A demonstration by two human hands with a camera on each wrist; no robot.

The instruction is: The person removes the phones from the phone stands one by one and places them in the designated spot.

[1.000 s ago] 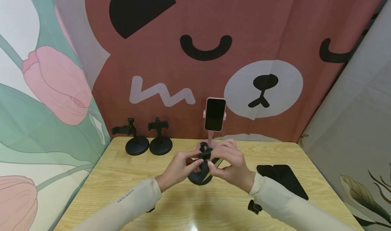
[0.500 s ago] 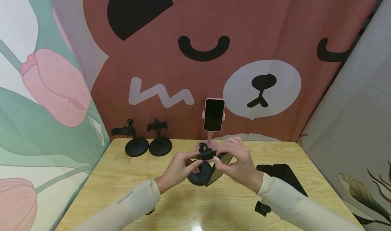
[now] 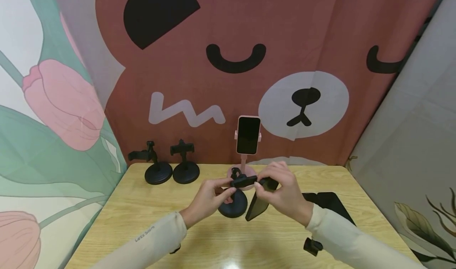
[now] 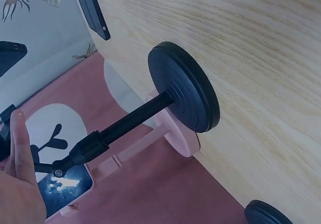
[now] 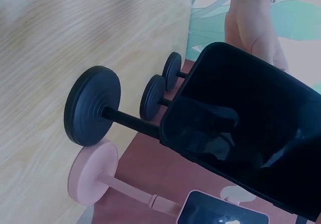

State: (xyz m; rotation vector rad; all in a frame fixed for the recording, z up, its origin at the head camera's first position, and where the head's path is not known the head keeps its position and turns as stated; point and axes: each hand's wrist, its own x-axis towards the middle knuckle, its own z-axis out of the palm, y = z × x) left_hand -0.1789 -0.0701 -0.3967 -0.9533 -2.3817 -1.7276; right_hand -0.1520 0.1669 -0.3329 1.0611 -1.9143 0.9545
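The pale-sleeved left forearm (image 3: 156,236) and right forearm (image 3: 350,234) slant forward and inward, the hands near each other but not touching. The left hand (image 3: 206,197) pinches, thumb below the forefinger; the right hand (image 3: 286,190), reaching slightly higher, pinches too, knuckles arched above its thumb

Four stands (image 3: 233,205), four phones (image 3: 257,207)

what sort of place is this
Probably an indoor corner screened with printed hangings: a light wood-grain rectangular table stands before a reddish-brown cartoon-bear cloth, with a green-and-white tulip-print cloth on the left. The wider room isn't shown.
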